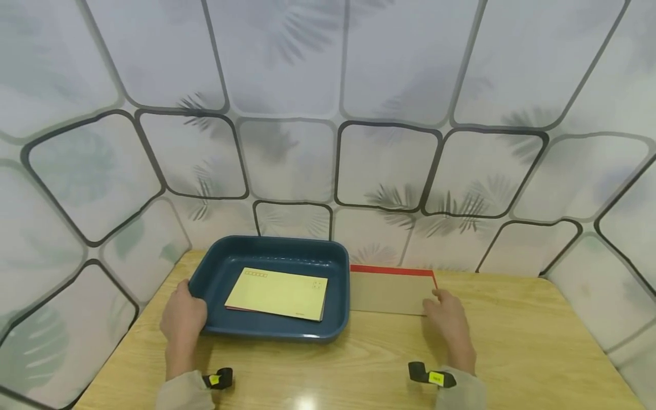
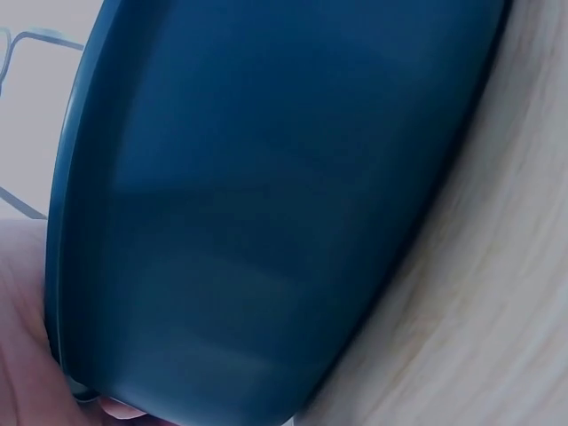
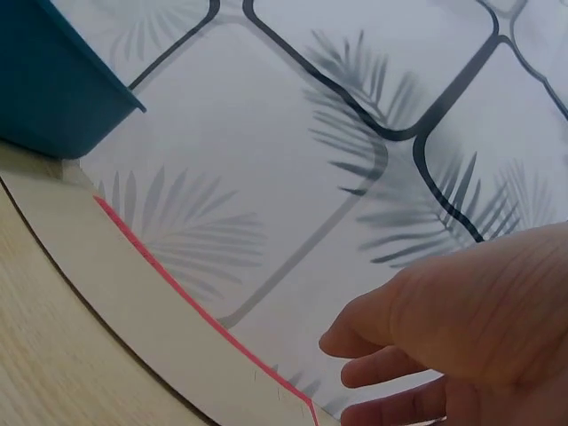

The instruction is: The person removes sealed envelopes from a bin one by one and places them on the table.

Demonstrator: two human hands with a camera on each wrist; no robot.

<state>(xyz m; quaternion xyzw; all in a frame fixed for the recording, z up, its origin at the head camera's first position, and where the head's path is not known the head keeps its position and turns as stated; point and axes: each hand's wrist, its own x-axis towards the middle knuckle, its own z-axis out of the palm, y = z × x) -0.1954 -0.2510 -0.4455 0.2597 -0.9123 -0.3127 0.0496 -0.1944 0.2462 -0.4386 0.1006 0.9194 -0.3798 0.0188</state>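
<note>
A dark blue rectangular basin point(image 1: 287, 331) stands on the left half of the table. My left hand point(image 1: 183, 312) grips its left rim; part of that hand point(image 2: 27, 337) shows beside the basin wall point(image 2: 248, 177) in the left wrist view. Inside the basin lies a small stack of yellow envelopes point(image 1: 279, 293). Right of the basin is a flat tan sheet or folder point(image 1: 389, 291) with a red strip along its far edge. My right hand point(image 1: 450, 322) is at its right end, fingers slightly bent. In the right wrist view, those fingers point(image 3: 390, 368) appear just beyond the red-edged corner.
The wood-grain table point(image 1: 523, 336) extends to the right and toward me. A pale fabric wall point(image 1: 389, 165) with dark outlines and leaf prints encloses the back and sides. The basin's right side stands right against the tan sheet's left end.
</note>
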